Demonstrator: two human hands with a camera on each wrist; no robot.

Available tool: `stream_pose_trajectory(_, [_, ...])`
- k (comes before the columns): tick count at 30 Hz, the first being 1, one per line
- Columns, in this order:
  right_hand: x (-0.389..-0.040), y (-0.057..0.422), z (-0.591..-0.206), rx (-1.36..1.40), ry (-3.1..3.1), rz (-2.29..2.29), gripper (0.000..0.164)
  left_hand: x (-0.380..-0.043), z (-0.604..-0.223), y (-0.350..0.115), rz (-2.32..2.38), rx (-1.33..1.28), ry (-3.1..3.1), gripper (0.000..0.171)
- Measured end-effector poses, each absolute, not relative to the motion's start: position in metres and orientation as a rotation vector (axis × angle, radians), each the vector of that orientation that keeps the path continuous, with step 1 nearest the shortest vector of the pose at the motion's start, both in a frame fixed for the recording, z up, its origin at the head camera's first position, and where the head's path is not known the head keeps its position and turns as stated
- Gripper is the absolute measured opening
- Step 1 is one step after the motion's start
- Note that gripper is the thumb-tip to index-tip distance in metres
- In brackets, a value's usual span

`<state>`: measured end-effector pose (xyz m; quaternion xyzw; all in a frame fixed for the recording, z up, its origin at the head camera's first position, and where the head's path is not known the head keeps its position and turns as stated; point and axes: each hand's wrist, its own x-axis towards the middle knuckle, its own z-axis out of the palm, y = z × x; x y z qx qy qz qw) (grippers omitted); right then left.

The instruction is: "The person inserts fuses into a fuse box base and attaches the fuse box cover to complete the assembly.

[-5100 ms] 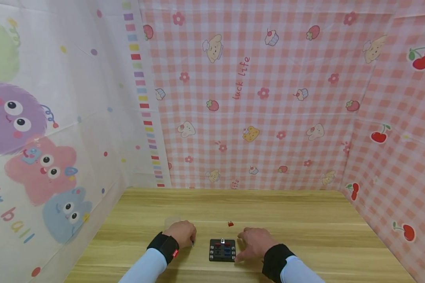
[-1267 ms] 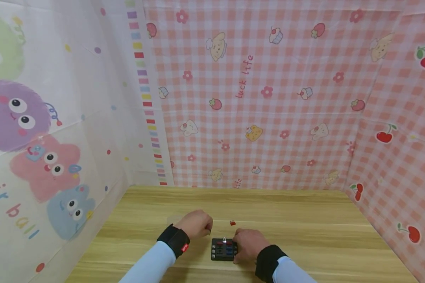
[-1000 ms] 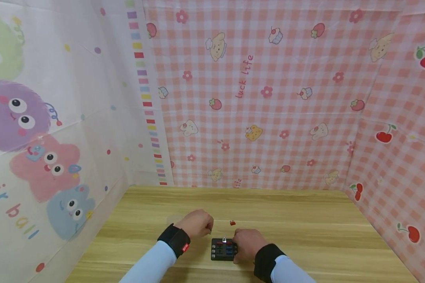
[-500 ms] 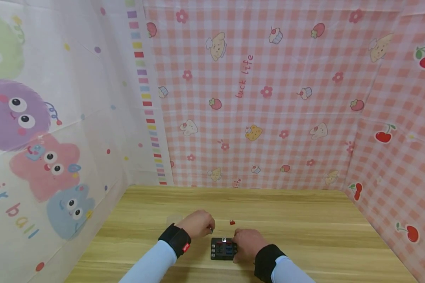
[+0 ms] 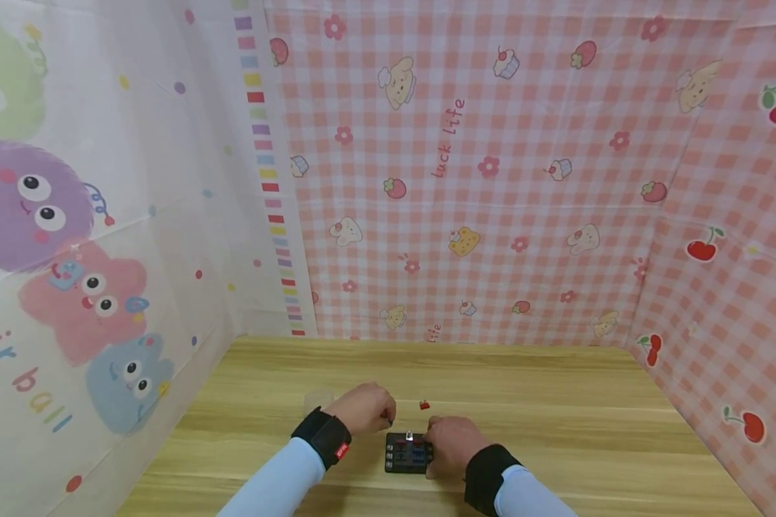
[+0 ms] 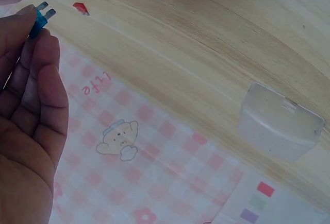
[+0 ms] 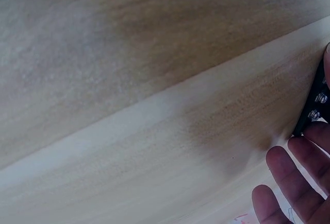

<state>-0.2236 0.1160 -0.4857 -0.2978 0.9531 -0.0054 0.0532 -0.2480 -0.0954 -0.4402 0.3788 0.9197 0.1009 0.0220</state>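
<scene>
My left hand [image 5: 365, 409] pinches a blue blade fuse [image 6: 38, 24] between thumb and fingers, its two metal prongs sticking out. That hand is just beyond the far left corner of a black fuse block [image 5: 399, 468]. Red and blue fuses sit in the block, with metal screws along its sides and one at the far end. My right hand [image 5: 454, 445] grips the block's right side by thumb and fingers. In the right wrist view only a dark edge with screws [image 7: 314, 115] shows beside the fingers. A red blade fuse [image 5: 425, 405] lies on the table beyond the block.
A clear plastic cover [image 6: 281, 126] rests on the wooden table [image 5: 524, 388], partly behind my left hand in the head view. Patterned cloth [image 5: 543, 273] walls off the back and both sides of the table.
From left of the block, my left hand has moved right to its far left corner, creeping slightly right lately. My right hand has closed in on the block's right side and stays there.
</scene>
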Motion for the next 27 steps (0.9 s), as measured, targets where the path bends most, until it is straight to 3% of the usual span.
stream_pose_trajectory(27, [-0.222, 0.118, -0.486, -0.927, 2.905, -0.037, 0.042, -0.247, -0.450, -0.085, 0.299, 1.157, 2.805, 0.007])
